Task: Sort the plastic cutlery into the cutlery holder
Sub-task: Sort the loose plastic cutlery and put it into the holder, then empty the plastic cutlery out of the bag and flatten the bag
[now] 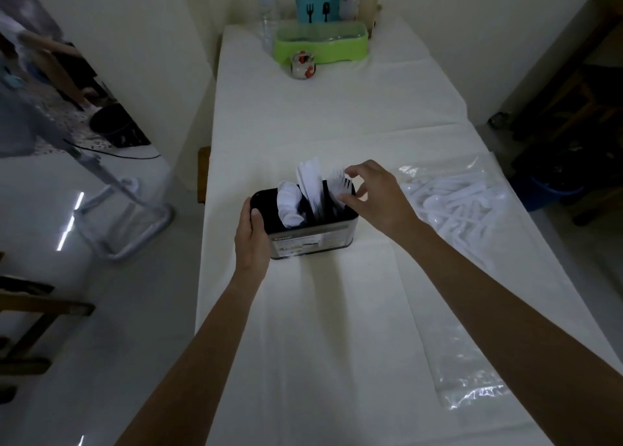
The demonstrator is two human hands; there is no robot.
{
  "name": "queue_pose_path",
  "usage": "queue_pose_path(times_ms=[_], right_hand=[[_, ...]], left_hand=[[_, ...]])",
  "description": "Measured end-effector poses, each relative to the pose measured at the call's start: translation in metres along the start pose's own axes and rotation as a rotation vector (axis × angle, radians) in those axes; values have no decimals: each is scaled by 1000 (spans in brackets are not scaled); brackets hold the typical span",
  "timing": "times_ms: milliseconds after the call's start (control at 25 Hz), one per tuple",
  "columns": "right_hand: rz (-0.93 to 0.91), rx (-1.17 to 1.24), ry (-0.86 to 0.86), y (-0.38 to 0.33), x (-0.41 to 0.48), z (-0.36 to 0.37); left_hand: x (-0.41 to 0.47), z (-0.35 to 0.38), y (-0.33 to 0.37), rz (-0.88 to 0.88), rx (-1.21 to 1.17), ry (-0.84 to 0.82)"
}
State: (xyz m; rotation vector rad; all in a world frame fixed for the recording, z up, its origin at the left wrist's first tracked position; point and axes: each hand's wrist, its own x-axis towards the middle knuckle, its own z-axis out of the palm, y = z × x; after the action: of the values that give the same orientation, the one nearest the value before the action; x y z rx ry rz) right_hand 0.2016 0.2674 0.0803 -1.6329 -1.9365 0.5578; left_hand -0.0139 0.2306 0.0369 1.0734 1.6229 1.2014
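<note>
While my left hand (pixel 251 231) braces the black cutlery holder (pixel 312 230) at mid-counter, my right hand (pixel 369 194) pinches the forks (pixel 338 184) in its right compartment. A careless tug could tip the holder or mix the sorts. Its long axis runs left-right; the cutlery stands upright, heads up, leaning slightly far.
</note>
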Motion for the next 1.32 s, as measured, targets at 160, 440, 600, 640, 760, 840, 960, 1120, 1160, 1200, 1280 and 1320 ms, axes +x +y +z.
queue_pose_path(times_ms=[160, 440, 600, 640, 760, 840, 960, 1120, 1160, 1200, 1280, 1320], right_hand=[[10, -59, 82, 12, -49, -17], [183, -351, 42, 102, -201, -59], [425, -464, -23, 169, -265, -95], [475, -477, -35, 183, -275, -105], [614, -497, -84, 216, -289, -130], [653, -487, -129, 235, -290, -138], [665, -438, -163, 252, -286, -145], [641, -357, -99, 265, -283, -140], [651, -313, -76, 267, -283, -137], [664, -262, -55, 270, -283, -134], [691, -143, -14, 274, -283, -130], [702, -91, -9, 274, -283, -128]], left_hand=[[-44, 3, 5, -31, -8, 54], [-168, 68, -33, -12, 196, -56], [-211, 130, -45, 12, 451, -279], [-218, 147, -47, 0, 525, -298], [-238, 190, -46, -17, 808, -235], [-248, 208, -44, -42, 920, -193], [-258, 227, -43, -148, 851, -75], [-261, 234, -38, -399, 690, 8], [-262, 232, -39, -409, 659, -4], [-264, 227, -41, -407, 627, -10], [-267, 216, -45, -431, 535, 43], [-268, 208, -47, -461, 450, 100]])
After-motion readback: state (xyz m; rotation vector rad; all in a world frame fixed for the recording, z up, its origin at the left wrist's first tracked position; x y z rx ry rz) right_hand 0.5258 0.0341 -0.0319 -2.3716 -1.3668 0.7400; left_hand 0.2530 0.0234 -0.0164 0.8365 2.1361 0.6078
